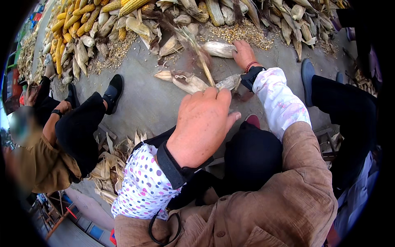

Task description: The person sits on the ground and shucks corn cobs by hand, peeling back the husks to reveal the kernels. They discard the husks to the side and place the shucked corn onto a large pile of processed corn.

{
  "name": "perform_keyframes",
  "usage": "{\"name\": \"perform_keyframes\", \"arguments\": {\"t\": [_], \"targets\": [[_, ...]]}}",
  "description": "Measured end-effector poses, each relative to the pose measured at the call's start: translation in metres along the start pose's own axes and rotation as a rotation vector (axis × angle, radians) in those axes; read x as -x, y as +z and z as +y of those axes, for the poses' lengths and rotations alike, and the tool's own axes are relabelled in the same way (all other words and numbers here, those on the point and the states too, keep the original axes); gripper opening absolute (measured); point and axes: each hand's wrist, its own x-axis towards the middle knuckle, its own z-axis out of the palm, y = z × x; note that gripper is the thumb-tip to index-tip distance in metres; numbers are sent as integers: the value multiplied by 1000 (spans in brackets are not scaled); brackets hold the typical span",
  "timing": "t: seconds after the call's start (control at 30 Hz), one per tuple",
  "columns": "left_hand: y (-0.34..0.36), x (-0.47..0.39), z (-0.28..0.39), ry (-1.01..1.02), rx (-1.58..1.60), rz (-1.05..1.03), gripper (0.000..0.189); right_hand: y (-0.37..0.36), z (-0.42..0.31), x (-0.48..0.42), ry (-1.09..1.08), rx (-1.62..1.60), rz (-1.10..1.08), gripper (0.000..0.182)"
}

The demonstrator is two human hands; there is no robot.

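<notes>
My left hand (203,120), back up and fingers curled, is in the middle of the view with a dry corn stalk (206,66) at its fingertips. The stalk slants up and away, blurred around its far part; the hand hides its near end. Just beyond the fingers is a corn ear in dry husk (189,81). Another pale husk piece (229,82) shows to the right of the fingertips. Farther off, my right hand (243,54) grips the right end of a husk-covered corn ear (218,49) low over the concrete floor.
Yellow husked cobs (74,21) are piled at the far left. Ears in husk (216,10) lie heaped ahead, with loose kernels (243,34) before them. A seated person (55,148) is at my left; another person's leg (342,102) is at my right. Loose husks (108,173) lie by my left side.
</notes>
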Motion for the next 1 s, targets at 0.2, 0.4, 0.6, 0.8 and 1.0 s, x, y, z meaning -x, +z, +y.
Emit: {"name": "perform_keyframes", "arguments": {"t": [0.2,0.4,0.6,0.8,1.0], "targets": [[-14,-23,-10,-115,28,-51,43,36,-21,-99,-39,-5,132,26],[-16,-37,-33,-194,40,-132,47,70,-41,-159,238,76,40,67],[-17,-41,-40,-222,31,-210,49,68,-51,-182,375,26,-68,62],[-17,-43,-21,-163,5,-142,47,41,-39,-137,362,24,-125,50],[-9,-35,-2,-110,-40,-120,45,9,6,-37,199,14,-124,46]]}}
